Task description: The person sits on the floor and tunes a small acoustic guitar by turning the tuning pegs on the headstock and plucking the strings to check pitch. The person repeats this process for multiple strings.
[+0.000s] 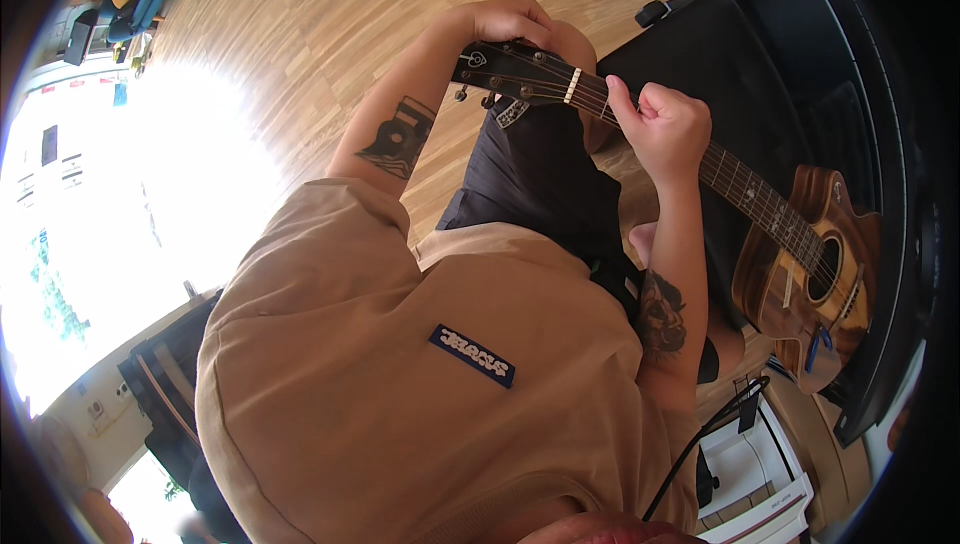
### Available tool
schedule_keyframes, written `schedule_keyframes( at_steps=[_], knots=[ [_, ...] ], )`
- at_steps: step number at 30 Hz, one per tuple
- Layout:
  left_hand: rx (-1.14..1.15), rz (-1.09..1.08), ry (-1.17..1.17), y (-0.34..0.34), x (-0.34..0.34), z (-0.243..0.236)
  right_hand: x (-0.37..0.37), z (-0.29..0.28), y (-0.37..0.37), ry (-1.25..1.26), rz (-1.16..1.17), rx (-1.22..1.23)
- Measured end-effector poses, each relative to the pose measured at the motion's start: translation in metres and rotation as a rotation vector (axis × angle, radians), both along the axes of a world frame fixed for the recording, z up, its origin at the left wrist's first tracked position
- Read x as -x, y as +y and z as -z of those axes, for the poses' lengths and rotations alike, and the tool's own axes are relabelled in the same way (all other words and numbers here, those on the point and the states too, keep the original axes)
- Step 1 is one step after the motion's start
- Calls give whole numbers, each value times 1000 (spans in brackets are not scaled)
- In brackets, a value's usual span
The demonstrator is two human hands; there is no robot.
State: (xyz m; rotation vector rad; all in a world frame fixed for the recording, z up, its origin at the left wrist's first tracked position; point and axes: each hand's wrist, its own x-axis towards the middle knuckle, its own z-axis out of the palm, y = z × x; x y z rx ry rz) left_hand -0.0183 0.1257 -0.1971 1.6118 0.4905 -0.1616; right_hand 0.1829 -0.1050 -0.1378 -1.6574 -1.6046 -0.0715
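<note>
Evidently an acoustic guitar (752,192) lies across the upper right, headstock (512,72) toward the left and wooden body toward the right; the body's far end is hard to make out against a large black surface (690,54), itself cut off by the dark rim. The left hand (508,20) bends over the headstock's upper edge; its fingertips are hidden, so I cannot tell whether they grip a peg. The right hand (668,129) covers part of the neck, thumb raised by the strings near the nut, other fingers curled; the back of the hand hides whether they hold or pluck anything. A small silvery piece (512,112) beside the headstock is unclear; a blue thing (820,342) near the body is too small to identify; glare washes out the window (100,214) at left.
</note>
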Motion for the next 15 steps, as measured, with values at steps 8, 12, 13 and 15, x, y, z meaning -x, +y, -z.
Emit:
schedule_keyframes(
  at_steps=[8,12,13,15],
  knots=[
    [-148,-40,47,-10,-5,-8,0,0,1,6,1,10],
    [19,-42,-154,-5,8,-5,1,0,0,13,4,5],
    [81,-24,-150,2,10,-1,0,0,0,12,5,7],
    [133,17,-86,13,11,4,0,0,0,7,6,10]
  ],
)
